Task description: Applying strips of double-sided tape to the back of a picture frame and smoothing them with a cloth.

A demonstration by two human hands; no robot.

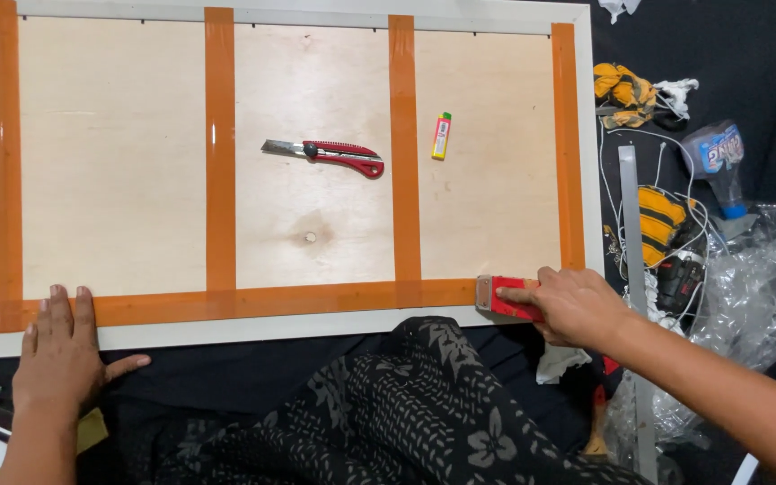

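**A:** Scraper (507,301), red with a metal edge, sits under the right hand (572,305), pressed onto the orange tape strip (253,302) that runs along the near edge of the board. Index finger lies stretched out along the top of it, the other fingers curl round its body, so that hand is clearly grasping it.

**B:** And the other hand?

**A:** Left hand (57,352) lies flat, fingers spread and released, holding nothing. Fingertips rest on the far-left end of that same tape strip; the palm hangs off the white frame (226,330) onto the dark cloth.

**B:** What's beyond the fingers?

**A:** Past the right fingertips, further up the plywood panel (114,153), there's a red utility knife (330,154) with its blade out, lying well apart from both hands. Just right of it, across an upright tape strip, a small yellow and green lighter-shaped thing (442,136). Outboard of the right wrist it's a mess: a metal ruler (632,233), yellow and black gloves (659,220), white cord, a plastic bottle (720,166) tipped over, crumpled clear plastic (765,287).

**B:** And nearer than the hands?

**A:** Dark patterned fabric (406,404) between the two forearms, touching the frame's near edge.
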